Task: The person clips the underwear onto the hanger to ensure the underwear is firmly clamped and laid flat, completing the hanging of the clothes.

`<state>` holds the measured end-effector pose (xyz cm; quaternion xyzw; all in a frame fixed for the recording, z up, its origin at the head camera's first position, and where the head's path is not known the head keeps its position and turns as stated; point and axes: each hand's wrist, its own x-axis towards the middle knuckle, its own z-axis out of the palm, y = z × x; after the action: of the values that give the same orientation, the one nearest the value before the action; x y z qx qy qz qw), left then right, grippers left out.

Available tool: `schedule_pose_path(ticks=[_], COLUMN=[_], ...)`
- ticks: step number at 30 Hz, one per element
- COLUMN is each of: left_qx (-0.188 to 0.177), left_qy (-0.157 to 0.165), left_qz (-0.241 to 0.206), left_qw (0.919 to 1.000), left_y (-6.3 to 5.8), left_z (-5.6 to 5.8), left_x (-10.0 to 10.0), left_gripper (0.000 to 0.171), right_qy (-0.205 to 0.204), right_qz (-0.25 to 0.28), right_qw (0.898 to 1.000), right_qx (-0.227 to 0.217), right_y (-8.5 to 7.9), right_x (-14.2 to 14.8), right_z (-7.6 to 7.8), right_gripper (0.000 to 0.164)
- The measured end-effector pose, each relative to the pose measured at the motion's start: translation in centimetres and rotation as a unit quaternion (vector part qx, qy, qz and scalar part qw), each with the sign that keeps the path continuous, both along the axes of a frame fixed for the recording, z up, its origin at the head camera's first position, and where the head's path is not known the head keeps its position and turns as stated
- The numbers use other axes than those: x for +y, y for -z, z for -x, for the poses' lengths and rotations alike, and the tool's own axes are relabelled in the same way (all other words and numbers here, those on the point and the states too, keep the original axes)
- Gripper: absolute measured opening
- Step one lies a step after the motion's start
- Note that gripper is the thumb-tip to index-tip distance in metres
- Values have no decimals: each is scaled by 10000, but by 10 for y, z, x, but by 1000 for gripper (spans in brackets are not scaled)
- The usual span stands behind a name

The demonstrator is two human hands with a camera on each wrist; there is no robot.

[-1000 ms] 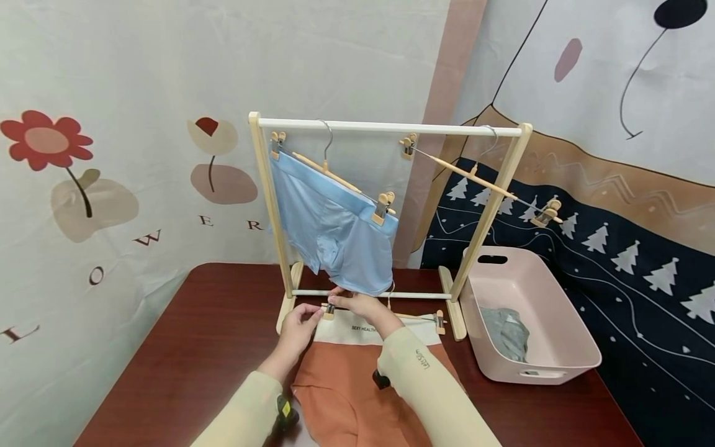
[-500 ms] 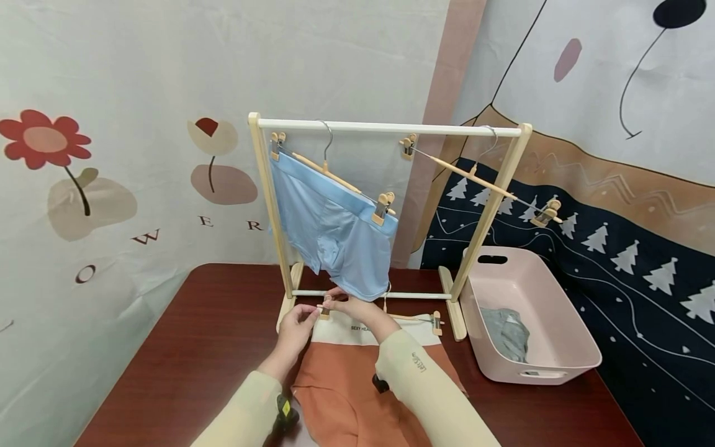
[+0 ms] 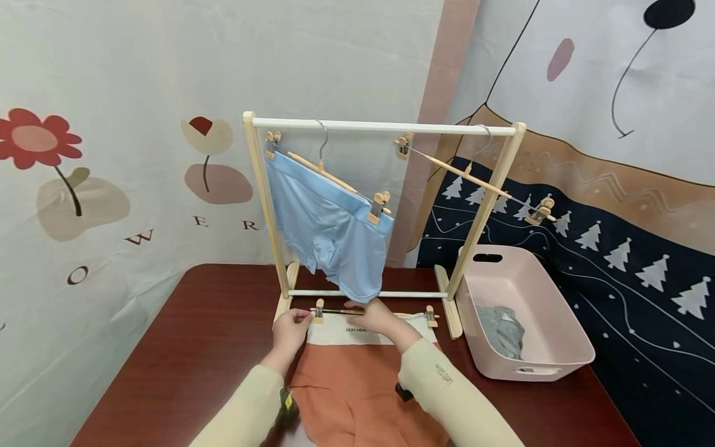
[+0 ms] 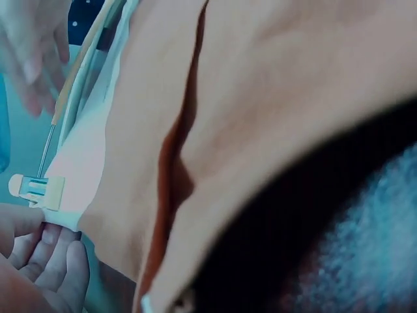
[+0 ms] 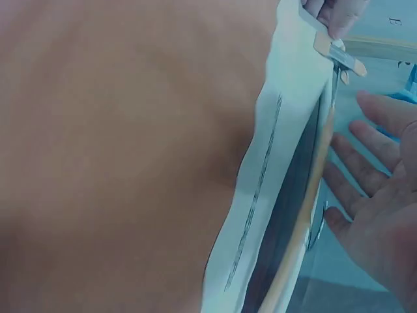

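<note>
Orange-brown boxer briefs (image 3: 346, 379) with a white waistband (image 3: 329, 333) lie on the table in front of the rack. A wooden clip hanger (image 5: 303, 222) runs along the waistband, with its left clip (image 3: 319, 311) and right clip (image 3: 431, 316) both on the white fabric. At the waistband's left corner, right beside the left clip, my left hand (image 3: 289, 338) pinches the edge between thumb and fingers. My right hand (image 3: 377, 320) hovers over the hanger's middle, fingers spread and holding nothing, as the right wrist view (image 5: 384, 169) shows.
Light blue boxer briefs (image 3: 329, 230) hang clipped on the wooden rack (image 3: 385, 126), their lower edge just above my right hand. A bare clip hanger (image 3: 469, 177) hangs at the rack's right. Beside it stands a pink basin (image 3: 536, 273) holding a grey cloth (image 3: 499, 332).
My right hand has let go of the left clip and moved right along the hanger, its fingers opening. My left hand stays at the waistband corner. The head view has shifted slightly.
</note>
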<state>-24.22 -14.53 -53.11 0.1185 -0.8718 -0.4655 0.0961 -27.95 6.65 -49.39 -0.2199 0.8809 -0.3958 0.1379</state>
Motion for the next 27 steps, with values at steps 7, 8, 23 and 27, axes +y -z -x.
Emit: schedule_pose_path(ticks=[7,8,23,27], left_qx=[-106,-130,-137,-306], left_qy=[213,239,61,291], left_qz=[194,182,263,1018], left_qw=[9995,9995,9995,9939], left_y=[-2,-3,-15,-23], left_z=[5,5,-8,-18], left_x=[-4,-5,18,37], left_gripper=[14,14,12,14], right_qy=[109,211,1565,1764], right_qz=[-498,-465,-1164,-1704], right_qw=[9920,9915,9782,9670], right_qx=[1158,1198,712,689], right_y=[-1,-1,10,14], right_x=[47,54,125,131], right_z=[-16,-18,-54,-59], right_gripper=[27,26,3,8])
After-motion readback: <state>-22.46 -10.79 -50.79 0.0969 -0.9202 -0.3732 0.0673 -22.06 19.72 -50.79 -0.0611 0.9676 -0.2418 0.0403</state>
